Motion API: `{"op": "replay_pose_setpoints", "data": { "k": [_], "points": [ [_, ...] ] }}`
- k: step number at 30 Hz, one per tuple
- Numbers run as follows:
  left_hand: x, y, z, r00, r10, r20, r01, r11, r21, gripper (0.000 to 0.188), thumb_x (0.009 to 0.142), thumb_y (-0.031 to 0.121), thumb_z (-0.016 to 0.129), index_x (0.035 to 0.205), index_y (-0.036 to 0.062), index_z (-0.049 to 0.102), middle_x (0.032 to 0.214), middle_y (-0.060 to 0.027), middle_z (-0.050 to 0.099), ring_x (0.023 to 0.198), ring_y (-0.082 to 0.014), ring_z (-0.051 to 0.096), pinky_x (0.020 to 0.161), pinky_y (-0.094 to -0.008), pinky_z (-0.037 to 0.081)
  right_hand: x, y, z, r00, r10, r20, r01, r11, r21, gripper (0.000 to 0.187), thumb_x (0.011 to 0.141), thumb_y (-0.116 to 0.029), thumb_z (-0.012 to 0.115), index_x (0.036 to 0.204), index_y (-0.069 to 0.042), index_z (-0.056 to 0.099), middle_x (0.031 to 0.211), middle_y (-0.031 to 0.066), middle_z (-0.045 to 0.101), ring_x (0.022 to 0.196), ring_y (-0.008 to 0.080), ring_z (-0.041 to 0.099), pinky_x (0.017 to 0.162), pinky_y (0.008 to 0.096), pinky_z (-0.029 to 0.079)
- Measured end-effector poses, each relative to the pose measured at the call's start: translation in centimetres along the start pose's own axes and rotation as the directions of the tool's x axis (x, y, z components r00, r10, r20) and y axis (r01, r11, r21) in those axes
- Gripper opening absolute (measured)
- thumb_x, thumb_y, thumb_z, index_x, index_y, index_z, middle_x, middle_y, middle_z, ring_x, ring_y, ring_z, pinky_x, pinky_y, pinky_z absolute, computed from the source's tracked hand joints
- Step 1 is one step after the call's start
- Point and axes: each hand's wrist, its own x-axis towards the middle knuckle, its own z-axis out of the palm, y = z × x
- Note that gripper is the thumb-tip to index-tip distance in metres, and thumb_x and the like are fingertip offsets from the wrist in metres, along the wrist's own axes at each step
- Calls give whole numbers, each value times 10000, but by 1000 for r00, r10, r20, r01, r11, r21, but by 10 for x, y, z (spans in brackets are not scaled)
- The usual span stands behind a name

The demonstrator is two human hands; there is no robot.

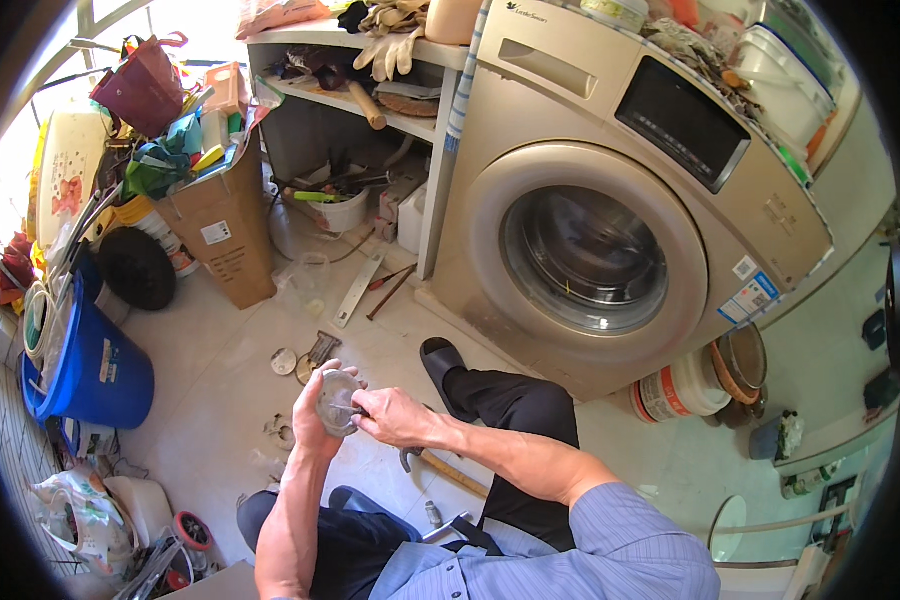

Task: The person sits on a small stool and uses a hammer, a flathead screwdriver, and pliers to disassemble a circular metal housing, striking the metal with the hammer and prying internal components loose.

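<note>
My left hand (315, 425) is closed around a shallow, round, greyish part (336, 402), shaped like a small dish, and tilts its hollow side toward me. My right hand (398, 416) pinches a thin tool with a dark handle (359, 410); its slender tip reaches over the hollow. The tool's exact kind is too small to make out. Just below my right forearm, a hammer with a wooden handle (454, 474) lies on the floor. Beyond my left hand sit a small round disc (284, 361) and a metal fitting (323, 347).
A front-loading washing machine (580, 240) stands ahead at right. On the floor lie a flat metal bar (359, 290) and a rusty rod (392, 292). A blue bucket (110, 375) and a full cardboard box (225, 235) are at left. White tubs (680, 391) stand at right.
</note>
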Motion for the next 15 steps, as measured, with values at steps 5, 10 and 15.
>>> {"op": "replay_pose_setpoints", "data": {
  "k": [5,10,15],
  "points": [
    [-1,2,-2,1000,-5,-7,5,1000,7,458,999,389,585,1335,81,542,1215,-163,657,1075,-336,667,895,-483,576,3,-1,-3,999,-9,31,8,1000,26,256,921,-214,677,1039,-1,598,858,265,675,848,455,672,755,522,540],
    [-3,4,1,1000,5,11,-5,1000,10,460,1003,385,580,1347,83,535,1232,-165,648,1089,-341,660,914,-493,567,4,-7,-13,995,-14,94,12,1000,23,291,897,-219,720,1039,4,598,873,265,677,859,448,675,757,507,541],
    [-1,0,-2,1000,9,5,-9,1000,20,464,1012,396,563,1349,78,539,1253,-175,643,1094,-349,659,926,-496,563,3,1,-4,997,-31,71,29,999,22,297,885,-211,741,1029,4,597,873,257,682,851,439,679,750,496,544]
  ]
}}
